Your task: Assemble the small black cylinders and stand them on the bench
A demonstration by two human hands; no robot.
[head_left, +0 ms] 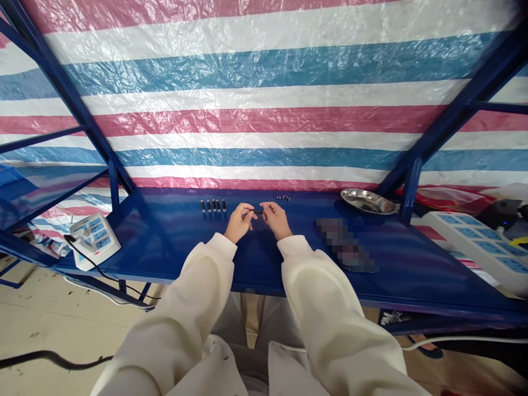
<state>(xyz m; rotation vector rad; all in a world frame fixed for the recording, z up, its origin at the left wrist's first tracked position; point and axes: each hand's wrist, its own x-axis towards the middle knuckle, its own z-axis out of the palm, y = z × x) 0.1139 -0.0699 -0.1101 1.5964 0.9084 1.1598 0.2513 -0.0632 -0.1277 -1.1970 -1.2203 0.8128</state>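
Between my two hands, just above the blue table, is a small dark cylindrical piece (258, 212); its exact kind is too small to tell. My left hand (240, 221) pinches its left end, with thumb and fingers together. At the other end, my right hand (276, 219) closes its fingertips on the same piece. To the left stands a row of several short black cylinders with light ends (213, 206). Behind my right hand lie several tiny shiny metal parts (283, 198), in a short line.
An oval metal dish (367, 202) sits at the back right of the blue table (165, 236). A pixelated dark flat object (344, 245) lies right of my arm. White power strips (94, 240) with blue sockets flank both sides. Blue metal posts rise at each end, before a striped tarp (264, 121).
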